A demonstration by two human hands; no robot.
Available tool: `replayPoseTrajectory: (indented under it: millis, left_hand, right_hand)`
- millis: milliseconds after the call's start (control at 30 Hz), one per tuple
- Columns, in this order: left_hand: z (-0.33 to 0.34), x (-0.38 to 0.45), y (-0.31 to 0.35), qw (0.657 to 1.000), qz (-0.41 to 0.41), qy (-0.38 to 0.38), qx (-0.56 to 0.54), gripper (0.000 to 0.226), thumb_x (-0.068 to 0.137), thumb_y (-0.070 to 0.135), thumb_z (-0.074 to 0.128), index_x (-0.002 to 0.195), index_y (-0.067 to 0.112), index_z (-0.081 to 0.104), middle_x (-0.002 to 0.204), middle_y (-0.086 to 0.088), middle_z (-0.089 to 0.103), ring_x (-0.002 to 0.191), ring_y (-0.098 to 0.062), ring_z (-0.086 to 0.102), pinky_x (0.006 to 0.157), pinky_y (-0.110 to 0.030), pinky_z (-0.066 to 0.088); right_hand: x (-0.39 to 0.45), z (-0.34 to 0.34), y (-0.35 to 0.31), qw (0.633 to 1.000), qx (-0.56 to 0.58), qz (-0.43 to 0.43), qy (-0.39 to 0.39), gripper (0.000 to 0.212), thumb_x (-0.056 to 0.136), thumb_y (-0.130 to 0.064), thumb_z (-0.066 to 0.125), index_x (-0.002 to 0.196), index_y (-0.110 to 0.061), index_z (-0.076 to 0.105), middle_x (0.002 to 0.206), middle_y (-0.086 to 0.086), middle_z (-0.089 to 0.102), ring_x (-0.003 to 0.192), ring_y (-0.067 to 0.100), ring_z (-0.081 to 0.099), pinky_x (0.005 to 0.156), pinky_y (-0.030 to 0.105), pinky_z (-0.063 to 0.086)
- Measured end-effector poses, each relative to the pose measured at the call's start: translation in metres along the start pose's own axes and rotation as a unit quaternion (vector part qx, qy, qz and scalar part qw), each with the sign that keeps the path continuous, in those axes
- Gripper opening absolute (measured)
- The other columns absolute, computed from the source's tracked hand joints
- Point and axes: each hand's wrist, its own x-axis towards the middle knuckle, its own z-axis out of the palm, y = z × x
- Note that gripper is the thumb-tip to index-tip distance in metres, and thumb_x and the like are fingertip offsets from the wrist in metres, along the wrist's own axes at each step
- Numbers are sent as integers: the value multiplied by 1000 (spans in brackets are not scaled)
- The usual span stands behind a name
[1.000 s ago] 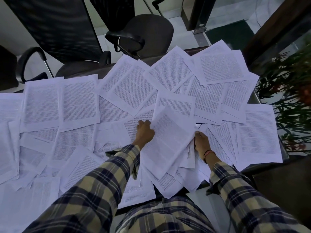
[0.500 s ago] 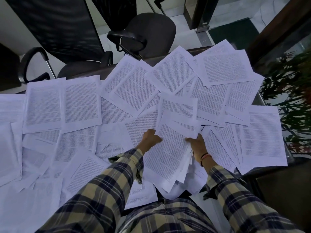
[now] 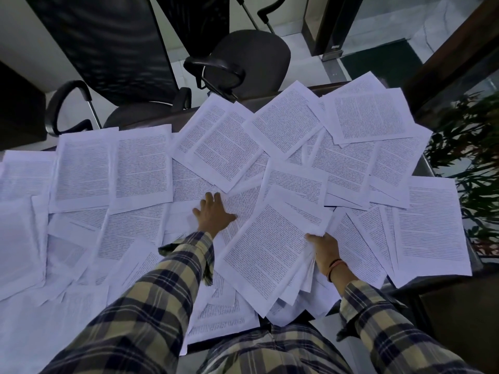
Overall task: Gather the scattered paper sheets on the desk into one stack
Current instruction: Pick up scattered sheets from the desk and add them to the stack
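Gathered bundle (image 3: 272, 252): a loose, fanned handful of printed sheets at near centre, edges uneven, lower corners hanging over the near desk edge.
Right hand (image 3: 325, 251): fingers curled round the bundle's right edge, pinching it; the fingertips lie under the paper.
Left hand (image 3: 213, 215): fingers spread flat, pressing on a loose sheet (image 3: 237, 203) just left of the bundle.
Scattered sheets (image 3: 113, 171): overlapping, covering the desk (image 3: 425, 164) from far left to far right.
Risk, slipping: held by one edge only, the bundle could fan further and shed inner sheets.
Risk, dragging: the flat palm may pull neighbouring pages along or crease one.
Risk, falling: pages overhanging the near edge could slide to the floor.
Hidden: sheet count in the bundle, the left end of the desk, most of the desk surface.
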Motion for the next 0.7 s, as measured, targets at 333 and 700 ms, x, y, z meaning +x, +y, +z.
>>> replayPoseTrajectory:
  millis: [333,700]
  left_hand:
    - [17,-14,-9,990,19,-132,-47,77,86,75,49,129,13,65,130,-10,64,115,-32,62,103,-49,50]
    - [24,-39,-39,951,-77,-136,-266,28,89,25,75,101,2,68,97,-9,66,89,-27,62,62,-27,43]
  right_hand:
    - [-26,46,-4,998,67,17,8,35,101,-21,63,134,-7,60,124,6,64,109,25,61,92,34,50]
    - [-30,23,9,997,65,6,28,40,98,-14,67,136,-2,61,132,12,66,112,26,61,98,33,47]
